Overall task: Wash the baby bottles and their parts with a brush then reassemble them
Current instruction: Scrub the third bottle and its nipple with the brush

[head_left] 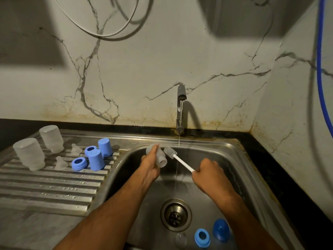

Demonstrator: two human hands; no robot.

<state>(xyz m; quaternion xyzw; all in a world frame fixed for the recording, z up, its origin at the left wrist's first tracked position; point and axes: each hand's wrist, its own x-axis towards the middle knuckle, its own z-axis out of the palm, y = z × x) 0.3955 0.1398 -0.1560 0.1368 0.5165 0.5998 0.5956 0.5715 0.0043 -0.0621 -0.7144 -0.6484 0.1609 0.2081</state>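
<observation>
left hand (150,166) grips a clear bottle (158,157) over the sink (232,152) | right hand (210,171) clutches the brush (177,158), bristles just beside the bottle mouth | tap (180,109) runs between the hands | washed bottles, caps, rings stand left of the left hand on the drainboard (45,186)

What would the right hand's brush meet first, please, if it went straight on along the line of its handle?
Probably the bottle gripped by the left hand: the brush in the right hand aims up-left, bristles beside its neck. Depth is unclear.
</observation>
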